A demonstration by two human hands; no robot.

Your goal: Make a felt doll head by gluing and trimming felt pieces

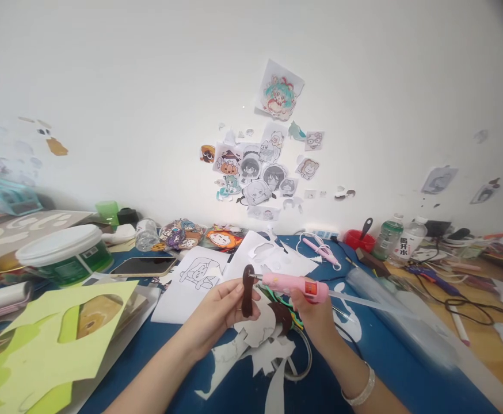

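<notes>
A dark brown strip (247, 296) with a rounded top stands upright in my left hand (229, 305), pinched between thumb and fingers. My right hand (314, 310) is wrapped round a pink glue gun (292, 283), which points left. Its metal tip meets or nearly meets the upper part of the strip; whether they touch is hard to tell. A long clear glue stick (364, 302) sticks out of the gun's back. Below the hands lie white paper scraps (251, 342) and a brown piece (281, 318).
Left are yellow-green cut sheets (57, 345), a white-lidded tub (64, 253) and a phone (144, 265). A line drawing (199, 273) lies behind my left hand. Rightward are a clear plastic roll (402, 316), bottles (409, 240), a red bowl (358, 240) and cables (467, 302).
</notes>
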